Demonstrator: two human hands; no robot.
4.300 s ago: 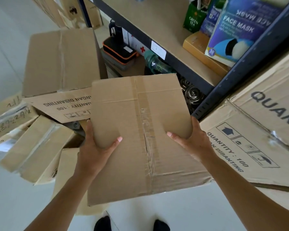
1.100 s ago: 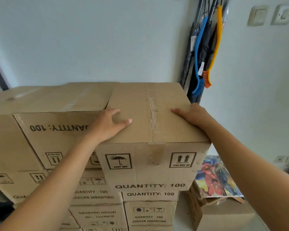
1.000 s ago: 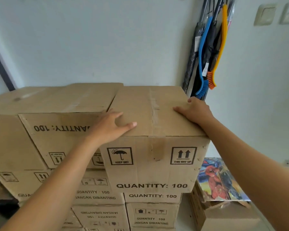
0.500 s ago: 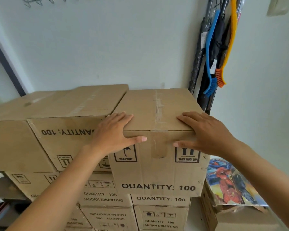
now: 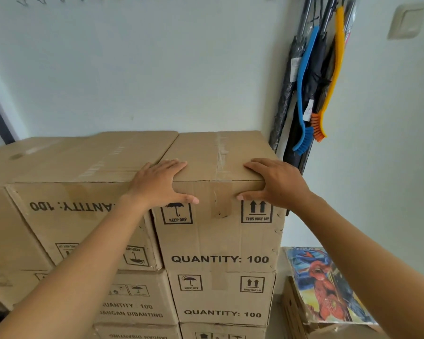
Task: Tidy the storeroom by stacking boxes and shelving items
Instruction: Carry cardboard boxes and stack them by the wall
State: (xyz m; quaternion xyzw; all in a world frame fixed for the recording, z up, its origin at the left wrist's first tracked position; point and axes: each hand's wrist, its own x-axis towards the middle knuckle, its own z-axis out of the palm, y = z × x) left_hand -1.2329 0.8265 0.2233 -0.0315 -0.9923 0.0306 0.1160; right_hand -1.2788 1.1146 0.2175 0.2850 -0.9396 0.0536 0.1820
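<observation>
— Pale wall (image 5: 157, 69) is backing the whole stack, and dark umbrellas (image 5: 287, 94) are hanging in the corner with a blue brush (image 5: 304, 133) and an orange brush (image 5: 320, 128). Where is the box sitting?

— The top box (image 5: 218, 155) is sitting at the head of the right-hand column, on a lower box (image 5: 220, 297) printed the same way. Its left side is touching the neighbouring box (image 5: 83, 162).

— And the hands?

— Both are lying over its front top edge. The left hand (image 5: 157, 184) is spreading its fingers flat on the lid near the left corner, with the thumb reaching along the front face above the umbrella mark. The right hand (image 5: 277, 184) is mirroring it near the right corner, thumb above the arrows. Neither is clamping anything. They are pressing, and I'd say squaring the box up.

— What should we be worrying about?

— The front seems to be overhanging the lower box slightly, though the wide lens may be exaggerating that. If one hand is pushing harder, the box could be twisting off line. Nothing is bracing its right side, so a shove that way could be knocking the brushes and umbrellas. It could also be tipping the box toward the low carton (image 5: 301, 321) with the comic picture (image 5: 328, 289) on top.
</observation>
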